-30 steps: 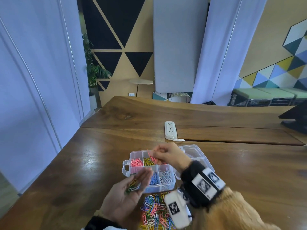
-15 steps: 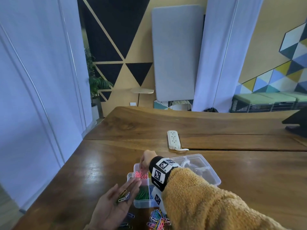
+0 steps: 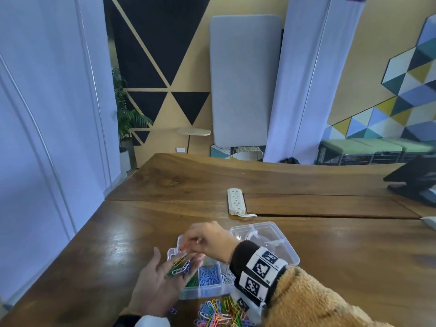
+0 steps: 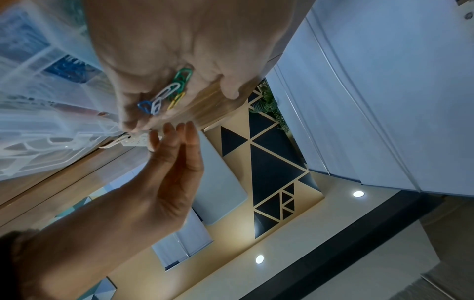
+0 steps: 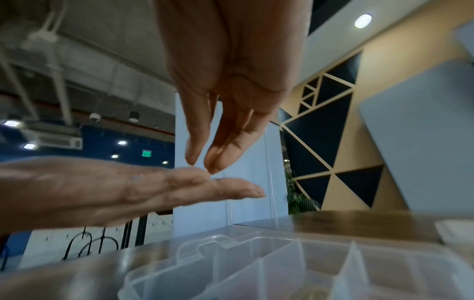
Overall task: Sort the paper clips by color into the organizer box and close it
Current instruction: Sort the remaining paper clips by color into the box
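Observation:
My left hand (image 3: 160, 283) lies open, palm up, in front of the clear organizer box (image 3: 203, 292). Several paper clips (image 3: 180, 266), green, white, blue and yellow, rest on its fingers, also seen in the left wrist view as clips (image 4: 168, 91). My right hand (image 3: 190, 250) hovers just above them, fingers pointing down. In the right wrist view its fingertips (image 5: 214, 162) touch the left hand (image 5: 143, 188) and I see no clip between them. The box's near compartments hold green (image 3: 194, 280), blue (image 3: 208, 276) and white clips. Its lid (image 3: 271, 241) lies open to the right.
A loose pile of mixed-colour clips (image 3: 221, 313) lies on the wooden table (image 3: 118, 256) in front of the box. A white power strip (image 3: 236, 201) sits further back, beside a long slot in the table. A dark stand (image 3: 417, 182) is at the far right.
My right hand has drawn back from the box's far left compartment and now sits over the clips on my left palm. The left hand has stayed open.

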